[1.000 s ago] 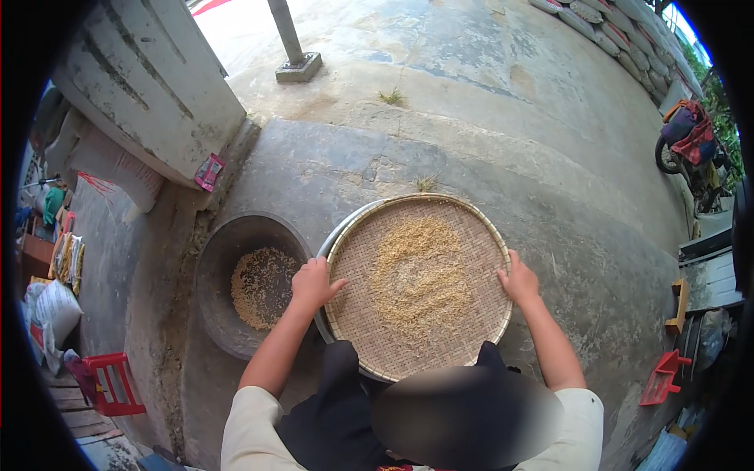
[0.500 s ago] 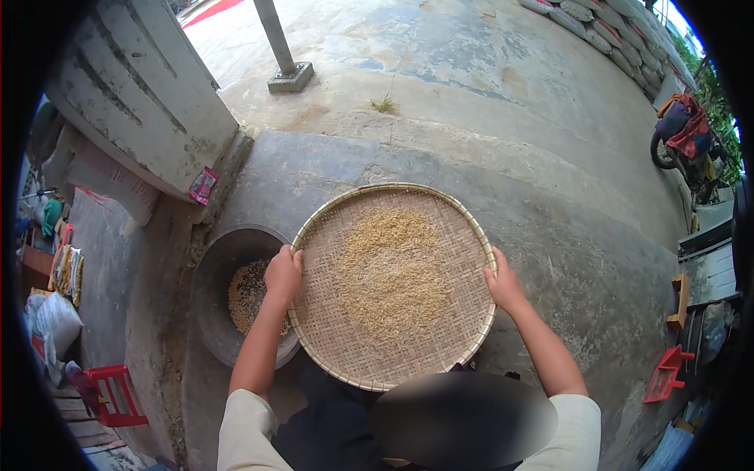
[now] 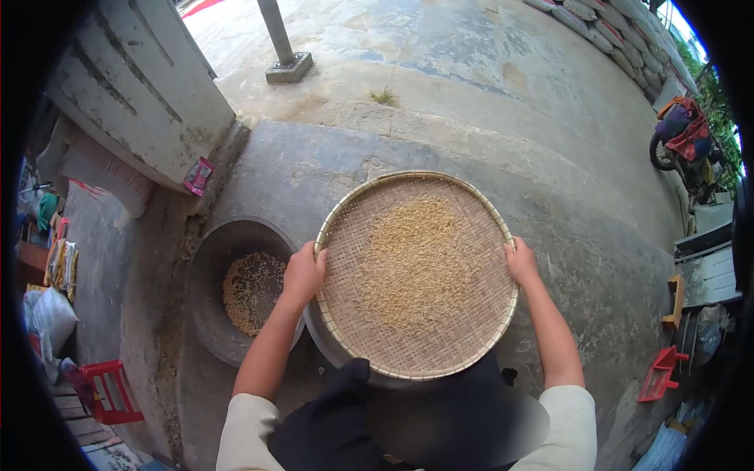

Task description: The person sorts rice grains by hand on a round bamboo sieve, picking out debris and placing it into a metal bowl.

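A round woven tray [image 3: 338, 314] with a pale rim is held in front of me, over my lap. Yellowish grain [image 3: 420, 263] lies spread across its middle. My left hand [image 3: 304, 272] is closed on the tray's left rim, and my right hand [image 3: 521, 262] grips the right rim. Left of the tray, a wide dark basin [image 3: 208, 275] stands on the floor with some grain [image 3: 253, 290] in its bottom. Part of another round rim shows beneath the tray's lower left side.
A whitish panel [image 3: 141, 86] stands at upper left, near a post on a concrete block [image 3: 289, 68]. Red plastic stools [image 3: 114, 392] are at lower left. Stacked sacks [image 3: 613, 35] and a cloth-draped motorbike [image 3: 687, 137] are at the right.
The tray and both hands have shifted right and slightly up, uncovering more of the basin. The grain has spread into a more even, rounder patch on the tray.
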### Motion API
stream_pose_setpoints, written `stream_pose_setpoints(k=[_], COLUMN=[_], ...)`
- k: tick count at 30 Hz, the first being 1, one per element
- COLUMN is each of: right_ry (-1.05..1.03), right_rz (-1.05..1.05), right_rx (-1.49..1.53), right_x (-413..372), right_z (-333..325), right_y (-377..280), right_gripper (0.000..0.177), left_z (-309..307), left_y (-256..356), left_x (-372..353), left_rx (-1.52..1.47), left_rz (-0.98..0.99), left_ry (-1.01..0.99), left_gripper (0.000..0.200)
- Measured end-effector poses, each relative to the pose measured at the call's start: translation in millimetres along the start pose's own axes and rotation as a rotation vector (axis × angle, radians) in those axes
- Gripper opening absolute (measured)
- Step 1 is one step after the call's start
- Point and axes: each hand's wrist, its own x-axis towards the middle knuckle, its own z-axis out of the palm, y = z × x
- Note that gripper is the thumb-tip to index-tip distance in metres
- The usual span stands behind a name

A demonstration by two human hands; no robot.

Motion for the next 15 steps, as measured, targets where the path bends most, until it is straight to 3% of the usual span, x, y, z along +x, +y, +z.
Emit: stream_pose_setpoints(k=[2, 3, 4, 8, 10, 12, 15], right_ry=[0.063, 0.063, 0.061, -0.046, -0.051, 0.036, -0.186], right_rz=[0.014, -0.097, -0.206, -0.156, -0.039, -0.047, -0.071], right_rx=[0.012, 0.108, 0.202, 0.175, 0.14, 0.136, 0.282], right_x=[-12.2, -19.3, -25.2, -23.9, 1.9, -3.8, -31.8], right_z=[-7.9, -7.6, -9.4, -17.4, -14.4, -10.8, -20.5], right_y=[-21.8, -26.0, -28.7, -32.1, -8.6, -8.7, -41.1], right_gripper=[0.038, 0.037, 0.036, 0.036, 0.035, 0.035, 0.035], left_z=[-3.2, -9.3, -28.2, -35.4, -27.2, -21.7, -16.5], left_y=[-6.4, -18.7, -17.2, -8.6, 6.5, 0.7, -43.0], left_x=[15.4, 25.3, 29.1, 16.7, 4.3, 9.1, 40.0], left_rx=[-0.148, -0.234, -0.261, -0.268, -0.218, -0.188, -0.281], left_rz=[0.049, 0.041, -0.06, 0.0, 0.106, 0.078, -0.018], left_ry=[-0.003, 0.07, 0.012, 0.076, 0.025, -0.003, -0.002], left_gripper=[0.028, 0.029, 0.03, 0.03, 0.03, 0.03, 0.027])
